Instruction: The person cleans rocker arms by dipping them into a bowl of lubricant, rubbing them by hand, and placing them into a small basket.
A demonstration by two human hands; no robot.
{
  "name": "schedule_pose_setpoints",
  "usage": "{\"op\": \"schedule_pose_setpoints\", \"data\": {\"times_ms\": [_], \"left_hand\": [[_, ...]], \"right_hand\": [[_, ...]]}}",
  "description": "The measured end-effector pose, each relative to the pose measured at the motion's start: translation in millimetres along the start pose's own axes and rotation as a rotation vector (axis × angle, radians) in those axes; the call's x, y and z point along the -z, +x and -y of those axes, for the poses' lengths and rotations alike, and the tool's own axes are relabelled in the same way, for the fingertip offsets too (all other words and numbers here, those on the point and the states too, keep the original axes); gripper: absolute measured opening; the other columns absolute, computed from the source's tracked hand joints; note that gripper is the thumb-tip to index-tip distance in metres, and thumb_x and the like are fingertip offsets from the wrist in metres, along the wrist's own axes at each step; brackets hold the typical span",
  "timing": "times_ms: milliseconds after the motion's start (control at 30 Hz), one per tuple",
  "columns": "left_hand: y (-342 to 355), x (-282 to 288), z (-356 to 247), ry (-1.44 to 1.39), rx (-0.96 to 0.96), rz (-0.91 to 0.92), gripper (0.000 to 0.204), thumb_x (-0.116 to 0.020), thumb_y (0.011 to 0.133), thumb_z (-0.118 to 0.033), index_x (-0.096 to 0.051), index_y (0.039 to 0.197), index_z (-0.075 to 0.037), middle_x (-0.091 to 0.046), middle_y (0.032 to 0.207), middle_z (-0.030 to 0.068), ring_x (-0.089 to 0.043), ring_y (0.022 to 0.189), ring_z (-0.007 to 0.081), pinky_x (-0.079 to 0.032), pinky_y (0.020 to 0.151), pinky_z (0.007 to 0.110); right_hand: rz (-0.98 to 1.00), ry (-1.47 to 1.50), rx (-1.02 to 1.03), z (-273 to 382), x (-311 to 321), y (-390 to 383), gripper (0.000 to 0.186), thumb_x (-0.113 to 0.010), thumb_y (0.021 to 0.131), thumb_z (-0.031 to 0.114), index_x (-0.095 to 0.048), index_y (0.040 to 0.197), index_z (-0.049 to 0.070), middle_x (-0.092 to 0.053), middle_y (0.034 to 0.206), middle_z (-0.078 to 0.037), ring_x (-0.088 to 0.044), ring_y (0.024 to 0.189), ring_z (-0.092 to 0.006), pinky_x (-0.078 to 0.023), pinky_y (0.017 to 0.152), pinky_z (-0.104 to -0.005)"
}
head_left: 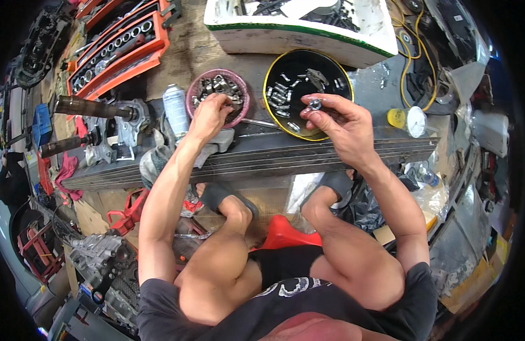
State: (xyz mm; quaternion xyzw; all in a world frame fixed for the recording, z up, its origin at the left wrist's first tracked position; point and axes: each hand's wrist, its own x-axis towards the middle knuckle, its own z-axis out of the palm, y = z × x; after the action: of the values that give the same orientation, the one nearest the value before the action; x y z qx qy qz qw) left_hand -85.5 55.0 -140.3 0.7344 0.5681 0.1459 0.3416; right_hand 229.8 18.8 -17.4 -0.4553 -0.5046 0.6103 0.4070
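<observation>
My left hand [213,117] reaches into a pink bowl [244,90], its fingers pinched among small metal engine parts [220,85]. Whatever those fingers grip is hidden. Between the thumb and fingers of my right hand [347,125] is a small shiny cylindrical metal part [314,104], seen end-on. That hand is above the near right side of a black basin with a yellow rim [266,79]. Several similar shiny metal cylinders [280,96] lie in the basin, some in a cluster at its left, along with a greyish lump [317,78].
A white foam box [302,38] of metal parts stands behind the basin. Left are a spray can [176,108], an orange socket tray [120,51] and a shaft assembly [132,116]. A metal rod [259,123] lies between the bowls. At right stand a yellow-and-white cup [409,120] and a yellow cable [408,54].
</observation>
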Motion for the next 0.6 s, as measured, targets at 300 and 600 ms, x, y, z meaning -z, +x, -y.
{"op": "schedule_pose_setpoints", "data": {"times_ms": [300,600], "left_hand": [[-13,32,-1,-1.272,0.229,0.068,0.024,-0.067,0.098,-0.013,-0.058,0.120,-0.007,-0.067,0.112,0.0094,-0.070,0.099,0.0216,-0.058,0.079,0.035],[2,59,-54,-1.649,0.044,0.120,0.024,-0.060,0.103,-0.020,-0.055,0.124,-0.010,-0.067,0.117,0.0138,-0.067,0.098,0.0237,-0.057,0.084,0.038]], "right_hand": [[-0.037,-0.032,-0.104,-5,1,4,0.024,-0.071,0.093,0.003,-0.070,0.117,-0.001,-0.073,0.107,-0.004,-0.064,0.088,-0.0063,-0.054,0.077,-0.0220],[0.007,0.026,-0.080,-1,-7,5,0.024,-0.067,0.095,0.000,-0.066,0.118,-0.005,-0.070,0.115,-0.011,-0.069,0.095,-0.0136,-0.058,0.080,-0.0264]]}}
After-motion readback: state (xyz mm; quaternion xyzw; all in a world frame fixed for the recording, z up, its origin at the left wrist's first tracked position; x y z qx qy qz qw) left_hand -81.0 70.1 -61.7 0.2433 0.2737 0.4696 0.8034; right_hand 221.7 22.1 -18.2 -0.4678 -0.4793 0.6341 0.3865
